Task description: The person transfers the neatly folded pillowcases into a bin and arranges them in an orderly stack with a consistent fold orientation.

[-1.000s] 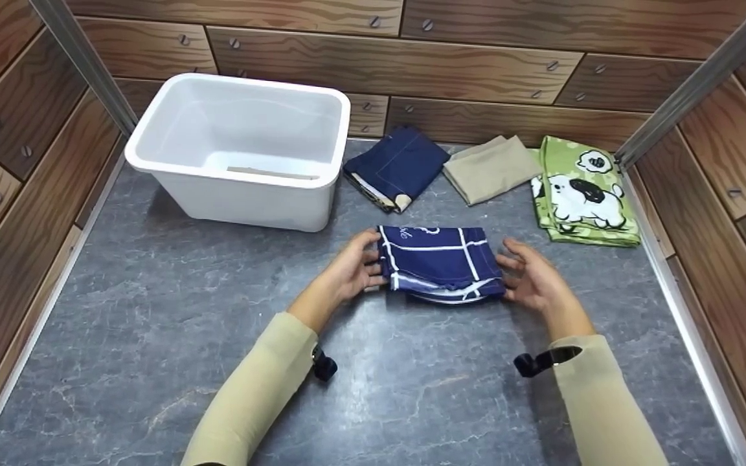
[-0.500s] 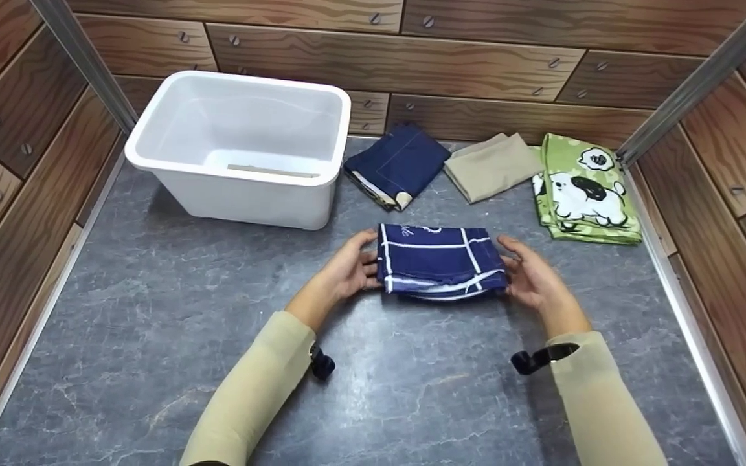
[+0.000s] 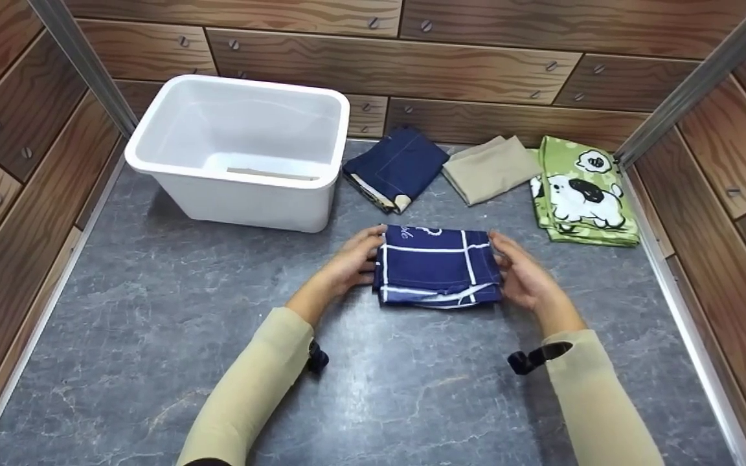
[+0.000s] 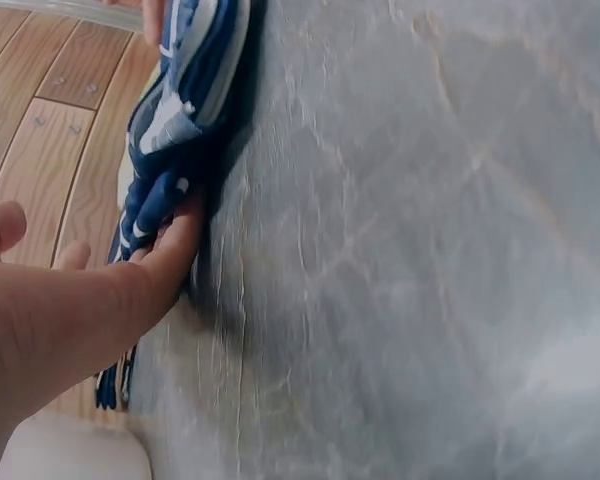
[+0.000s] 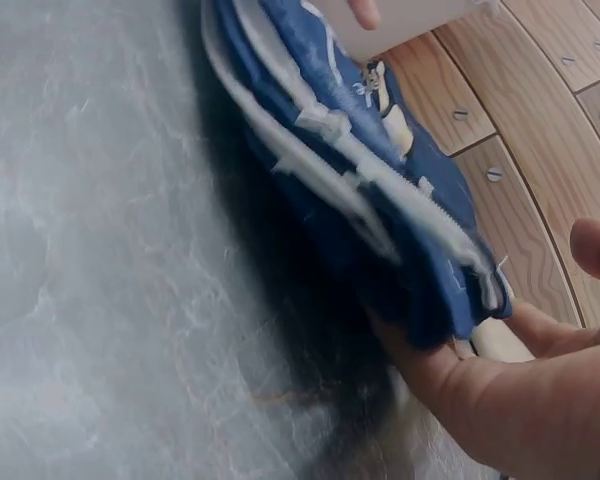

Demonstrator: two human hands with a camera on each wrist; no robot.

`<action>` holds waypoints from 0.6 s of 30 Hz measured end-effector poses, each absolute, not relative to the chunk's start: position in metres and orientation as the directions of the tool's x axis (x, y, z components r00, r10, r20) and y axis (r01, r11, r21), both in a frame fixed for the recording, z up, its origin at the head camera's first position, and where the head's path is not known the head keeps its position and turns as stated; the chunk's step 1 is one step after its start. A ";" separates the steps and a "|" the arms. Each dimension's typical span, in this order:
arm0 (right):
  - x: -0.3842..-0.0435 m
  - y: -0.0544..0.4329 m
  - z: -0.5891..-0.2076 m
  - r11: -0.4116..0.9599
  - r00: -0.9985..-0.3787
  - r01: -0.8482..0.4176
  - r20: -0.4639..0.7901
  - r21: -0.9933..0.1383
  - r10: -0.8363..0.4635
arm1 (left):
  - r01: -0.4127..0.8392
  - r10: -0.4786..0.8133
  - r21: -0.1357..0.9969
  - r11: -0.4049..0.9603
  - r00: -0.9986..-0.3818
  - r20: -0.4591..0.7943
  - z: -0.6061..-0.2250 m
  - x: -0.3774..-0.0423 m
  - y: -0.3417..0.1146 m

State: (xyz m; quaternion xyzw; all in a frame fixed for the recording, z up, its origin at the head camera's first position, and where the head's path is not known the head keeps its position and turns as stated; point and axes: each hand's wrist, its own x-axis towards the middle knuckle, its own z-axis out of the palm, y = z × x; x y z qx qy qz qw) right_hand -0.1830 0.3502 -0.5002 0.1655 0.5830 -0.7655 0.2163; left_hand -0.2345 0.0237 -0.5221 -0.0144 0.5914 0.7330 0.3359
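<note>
A folded navy cloth (image 3: 438, 259) with white lines and lettering lies between my two hands. My left hand (image 3: 353, 259) meets its left edge. In the left wrist view, my fingers (image 4: 180, 240) are tucked at the cloth's lower edge and the thumb stands apart. On the opposite side, my right hand (image 3: 525, 275) touches the right edge. The right wrist view has its fingers (image 5: 420, 360) against the underside of the layers, thumb raised away. Loose layers show along the near edge. Parts of several fingers are hidden by the cloth.
A white plastic bin (image 3: 250, 200) stands at the back left with a strip inside. Along the back wall lie a dark blue folded cloth (image 3: 399, 165), a beige folded cloth (image 3: 493, 169) and a green dog-print cloth (image 3: 583, 194). Wood-patterned walls (image 3: 399, 61) enclose the grey floor.
Both hands have drawn in closer against the cloth's sides. The cloth has shifted slightly toward me and to the left, and its near edge hangs straighter.
</note>
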 end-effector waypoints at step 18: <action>-0.183 0.351 -0.509 -0.048 -0.864 0.488 -0.475 -0.871 -0.167 | -0.461 0.493 0.880 0.110 -0.744 -0.451 -0.523 -0.249 0.018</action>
